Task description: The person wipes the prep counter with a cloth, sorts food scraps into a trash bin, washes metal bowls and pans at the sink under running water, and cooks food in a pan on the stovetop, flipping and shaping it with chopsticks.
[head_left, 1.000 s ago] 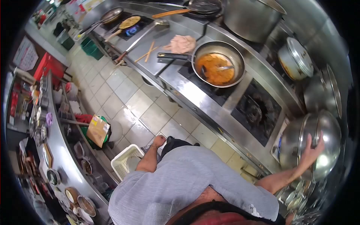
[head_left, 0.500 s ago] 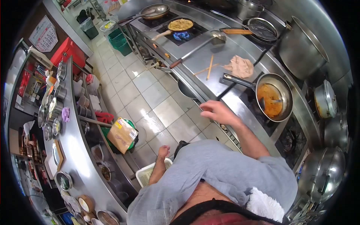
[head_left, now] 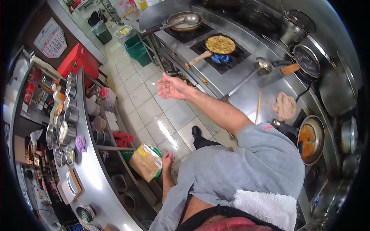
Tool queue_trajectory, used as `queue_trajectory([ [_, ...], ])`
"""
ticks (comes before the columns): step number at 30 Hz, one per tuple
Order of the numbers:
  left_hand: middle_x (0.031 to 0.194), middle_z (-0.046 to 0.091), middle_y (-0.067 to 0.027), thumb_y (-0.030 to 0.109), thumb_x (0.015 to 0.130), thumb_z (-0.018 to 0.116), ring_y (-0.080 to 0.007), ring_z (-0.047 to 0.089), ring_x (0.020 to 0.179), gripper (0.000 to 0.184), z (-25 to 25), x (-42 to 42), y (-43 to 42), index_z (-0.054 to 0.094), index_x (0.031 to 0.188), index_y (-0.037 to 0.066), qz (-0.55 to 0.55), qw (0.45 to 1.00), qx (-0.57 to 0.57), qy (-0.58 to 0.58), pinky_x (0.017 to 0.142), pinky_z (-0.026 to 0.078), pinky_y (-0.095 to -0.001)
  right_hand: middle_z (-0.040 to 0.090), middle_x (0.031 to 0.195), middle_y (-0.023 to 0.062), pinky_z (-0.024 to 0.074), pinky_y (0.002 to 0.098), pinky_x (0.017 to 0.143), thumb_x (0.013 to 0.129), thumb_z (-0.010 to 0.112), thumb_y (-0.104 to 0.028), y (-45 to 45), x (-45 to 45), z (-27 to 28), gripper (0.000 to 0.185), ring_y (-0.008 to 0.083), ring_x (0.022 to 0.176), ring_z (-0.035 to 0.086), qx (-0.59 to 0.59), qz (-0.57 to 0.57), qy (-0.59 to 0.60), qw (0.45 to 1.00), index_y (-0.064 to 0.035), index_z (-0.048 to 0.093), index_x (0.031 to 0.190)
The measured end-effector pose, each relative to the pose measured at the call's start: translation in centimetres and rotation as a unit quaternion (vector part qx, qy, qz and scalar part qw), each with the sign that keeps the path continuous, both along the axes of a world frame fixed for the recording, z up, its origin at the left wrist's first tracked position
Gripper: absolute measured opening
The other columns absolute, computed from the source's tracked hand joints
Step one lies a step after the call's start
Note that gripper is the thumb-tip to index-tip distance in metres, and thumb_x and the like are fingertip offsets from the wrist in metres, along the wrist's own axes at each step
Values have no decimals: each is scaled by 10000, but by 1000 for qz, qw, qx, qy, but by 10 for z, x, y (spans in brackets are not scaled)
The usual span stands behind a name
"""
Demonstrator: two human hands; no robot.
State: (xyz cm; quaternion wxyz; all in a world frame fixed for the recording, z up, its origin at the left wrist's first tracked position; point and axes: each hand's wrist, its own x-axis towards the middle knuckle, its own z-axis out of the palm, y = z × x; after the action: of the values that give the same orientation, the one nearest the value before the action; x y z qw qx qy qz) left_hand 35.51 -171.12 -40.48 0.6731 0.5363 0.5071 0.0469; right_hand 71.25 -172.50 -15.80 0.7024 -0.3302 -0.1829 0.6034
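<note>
My right hand [head_left: 172, 87] is stretched out over the aisle, its fingers apart and holding nothing. Low beside my body, my left hand [head_left: 167, 158] has its fingers curled in with nothing visible in them; it is near a cardboard piece [head_left: 146, 161] on a green container. Beyond my right hand, a pan of chopped yellowish food [head_left: 220, 44] sits over a blue flame. A frying pan with orange sauce [head_left: 307, 140] stands on the stove at the right. Between the pans lie a ladle [head_left: 264, 65], a crumpled cloth [head_left: 284, 106] and a thin stick [head_left: 258, 107].
A steel counter [head_left: 90, 169] with several metal bowls runs along the left. A red box [head_left: 79, 64] and a green bin [head_left: 138, 50] stand farther up the tiled aisle [head_left: 133, 94]. Large pots and another pan [head_left: 185, 21] line the stove side.
My right hand has left the large metal bowl at the right and swung over the aisle. The view has turned and moved along it, so the stove items sit farther right. My left hand stays low.
</note>
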Motion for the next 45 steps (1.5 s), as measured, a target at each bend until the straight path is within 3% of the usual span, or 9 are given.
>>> queue_trajectory([
  [8, 741, 549, 3, 187, 840, 572, -91, 533, 606, 190, 47, 48, 118, 568, 981, 60, 20, 995, 50, 85, 513, 415, -226, 207, 1384, 237, 387, 497, 907, 764, 552, -615, 192, 157, 2, 993, 388, 1177, 393, 38, -128, 164, 977, -97, 14, 1419],
  [16, 854, 597, 13, 254, 854, 597, -99, 572, 693, 241, 61, 145, 249, 577, 1014, 75, 40, 999, 16, 6, 554, 434, -240, 138, 1440, 193, 220, 504, 1025, 739, 604, -591, 295, 258, -6, 957, 387, 1313, 192, 102, -288, 282, 909, -128, 106, 1412],
  [20, 845, 595, 14, 271, 857, 594, -104, 569, 708, 249, 61, 190, 336, 580, 1008, 74, -59, 998, 14, 17, 585, 436, -247, 578, 857, 101, 422, 419, 530, 844, 560, -150, 323, 308, -15, 134, 254, 743, 560, -29, -374, 158, 913, -35, 515, 895],
  [25, 782, 587, -2, 246, 853, 600, -89, 543, 659, 227, 77, 273, 474, 594, 978, 57, -197, 975, 92, -44, 542, 417, -237, 561, 723, 99, 437, 414, 551, 838, 558, -135, 305, 295, 11, 143, 276, 718, 569, -97, -421, 48, 901, -3, 529, 793],
  [30, 771, 583, -14, 220, 851, 600, -72, 501, 647, 238, 163, 425, 562, 595, 1010, 42, -320, 906, 246, -128, 535, 393, -217, 556, 899, 154, 474, 402, 788, 845, 587, -178, 262, 252, 27, 262, 263, 818, 555, 265, -337, 202, 880, 37, 500, 966],
  [33, 985, 600, -110, 293, 838, 622, -169, 556, 888, 434, 222, 558, 547, 534, 1131, -16, -311, 859, 283, -292, 805, 434, -281, 509, 896, 141, 458, 326, 679, 856, 549, -127, 244, 227, 5, 259, 209, 757, 516, 290, -376, 202, 856, 53, 459, 1018],
  [39, 943, 604, -100, 371, 847, 587, -178, 583, 802, 471, 228, 701, 518, 542, 1089, -31, -371, 795, 354, -323, 739, 464, -276, 468, 838, 105, 407, 228, 483, 889, 523, -181, 204, 239, -11, 272, 128, 627, 440, 293, -357, 308, 832, 39, 445, 1028],
  [42, 858, 639, -85, 331, 835, 593, -134, 579, 531, 350, 259, 711, 515, 570, 967, 8, -614, 772, 140, -83, 461, 461, -232, 503, 771, 83, 408, 233, 404, 890, 524, -196, 201, 244, -3, 240, 126, 540, 470, 147, -438, 234, 855, -1, 477, 1022],
  [45, 887, 640, -111, 278, 829, 591, -158, 605, 562, 331, 242, 722, 512, 549, 1022, 12, -618, 777, -78, -88, 498, 510, -261, 526, 706, 53, 400, 241, 333, 858, 554, -158, 205, 241, 23, 216, 128, 475, 499, -12, -516, 145, 844, -34, 487, 1021],
])
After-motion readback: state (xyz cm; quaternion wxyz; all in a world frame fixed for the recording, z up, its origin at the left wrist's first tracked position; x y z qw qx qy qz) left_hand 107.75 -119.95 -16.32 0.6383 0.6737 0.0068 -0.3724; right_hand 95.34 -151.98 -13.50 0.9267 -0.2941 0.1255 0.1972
